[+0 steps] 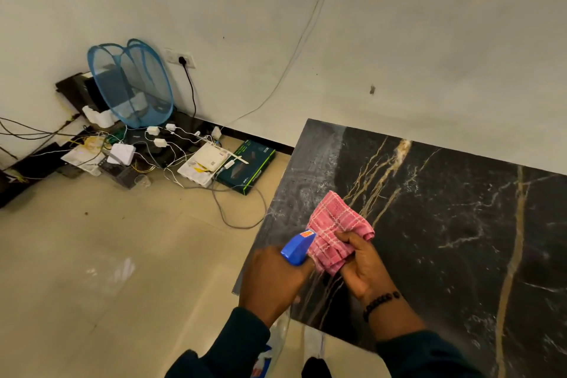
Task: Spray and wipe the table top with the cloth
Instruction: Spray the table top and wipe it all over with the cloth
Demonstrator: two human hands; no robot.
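At the upper left of the frame, a blue mesh hamper (130,83) leans against the wall, folded nearly flat, with only dim shapes showing through its net; below it the floor (92,255) carries a tangle of chargers and cables (171,144) and, further right, a dark green box (248,166), shut, contents unseen. At lower centre the left hand (273,282) is curled round the neck of a spray bottle (297,247), its blue trigger head pointing at the cloth; the clear body hangs below the desk edge, how full it is cannot be told. The bottle looks light, hard and smooth, best held at the neck with a finger on the trigger. Just right of it the right hand (362,267) pinches a pink checked cloth (336,228), bunched and lifted just over the near-left part of the desk (460,224). The cloth appears soft and limp, likely to sag unless gathered into a pad under the palm. The dark marble-patterned top, filling the lower right, looks hard and slick, with a pale haze along its left edge.
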